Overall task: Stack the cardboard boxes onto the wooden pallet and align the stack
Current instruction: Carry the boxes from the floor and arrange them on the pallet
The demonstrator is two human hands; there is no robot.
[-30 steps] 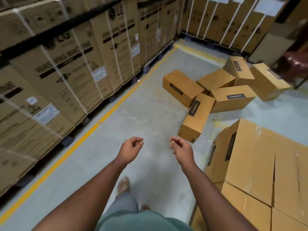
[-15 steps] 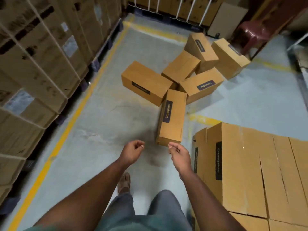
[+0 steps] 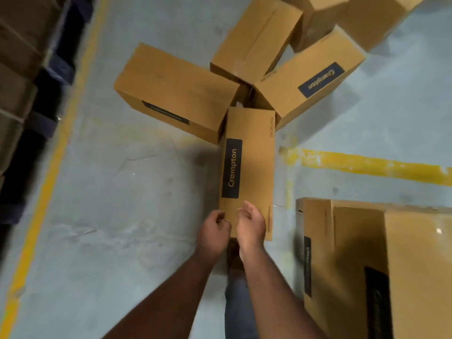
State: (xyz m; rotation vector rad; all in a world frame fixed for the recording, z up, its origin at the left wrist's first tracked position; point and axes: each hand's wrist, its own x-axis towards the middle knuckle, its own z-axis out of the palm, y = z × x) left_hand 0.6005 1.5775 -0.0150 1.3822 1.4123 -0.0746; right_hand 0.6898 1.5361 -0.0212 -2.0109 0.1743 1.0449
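Neither grip has anything yet: my left hand [image 3: 215,232] hangs with fingers loosely curled at the near left corner of the Crompton box [image 3: 247,172], and my right hand [image 3: 252,225] hovers half-cupped over its near end, holding nothing that I can see. That long box lies on the floor [image 3: 122,192] at centre frame, its far end butted between a second box [image 3: 176,91] at upper left and a third box [image 3: 310,79] at upper right. The stack [image 3: 367,253] sits at lower right; I cannot see the pallet under it. I judge the best way is to take one long side in each palm, draw the box clear of its neighbours, then lift it level.
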